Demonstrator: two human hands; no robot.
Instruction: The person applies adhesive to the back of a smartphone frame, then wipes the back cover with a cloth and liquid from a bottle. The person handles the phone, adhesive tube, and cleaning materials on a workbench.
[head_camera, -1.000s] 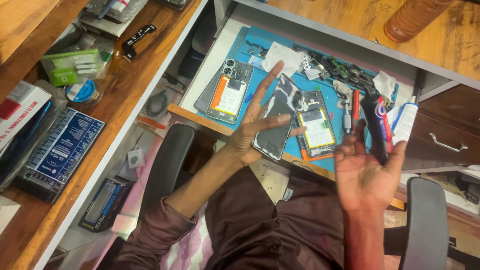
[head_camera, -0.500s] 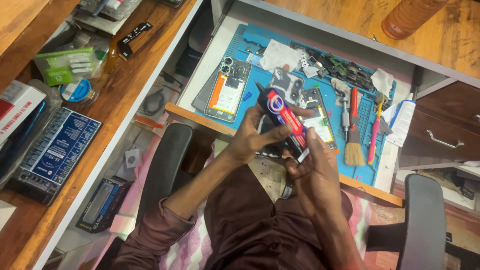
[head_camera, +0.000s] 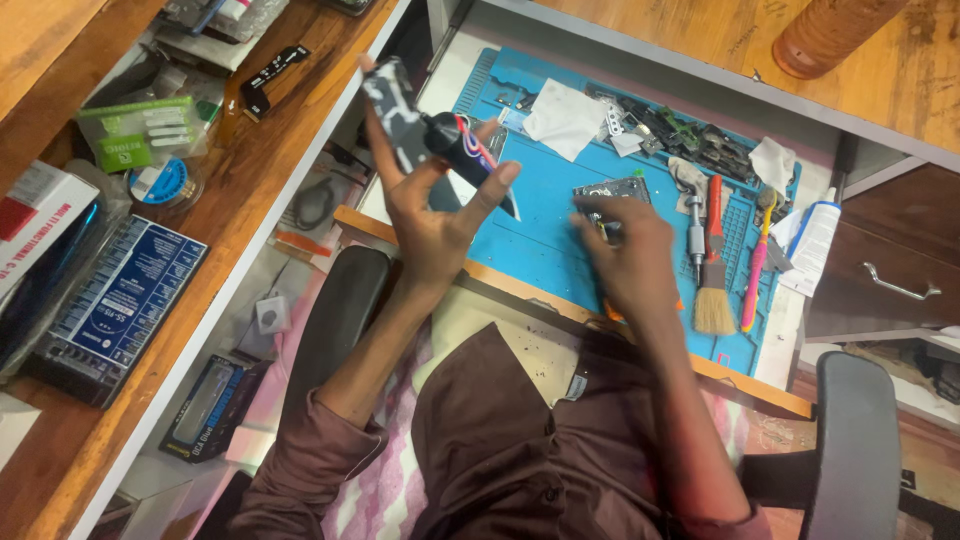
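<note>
My left hand (head_camera: 432, 225) is raised over the left end of the blue work mat (head_camera: 545, 245). It holds a black tube (head_camera: 468, 152) with a red and blue label, and behind the fingers a dark phone (head_camera: 390, 108) standing upright. My right hand (head_camera: 632, 262) reaches down onto the mat, its fingertips closed on the near edge of an opened phone (head_camera: 612, 188) that lies there. A white cloth (head_camera: 565, 115) lies further back on the mat.
Right of my right hand lie a brush (head_camera: 712, 295), a red screwdriver (head_camera: 713, 215), a pink tool (head_camera: 755, 270) and a white tube (head_camera: 815, 240). Loose phone parts (head_camera: 680, 130) sit at the mat's far edge. A brown bottle (head_camera: 830, 30) stands on the desk; boxes (head_camera: 120, 300) crowd the left shelf.
Both hands held the black tube together at the mat's front edge. Now my left hand has lifted it up and left, and my right hand has moved onto the opened phone.
</note>
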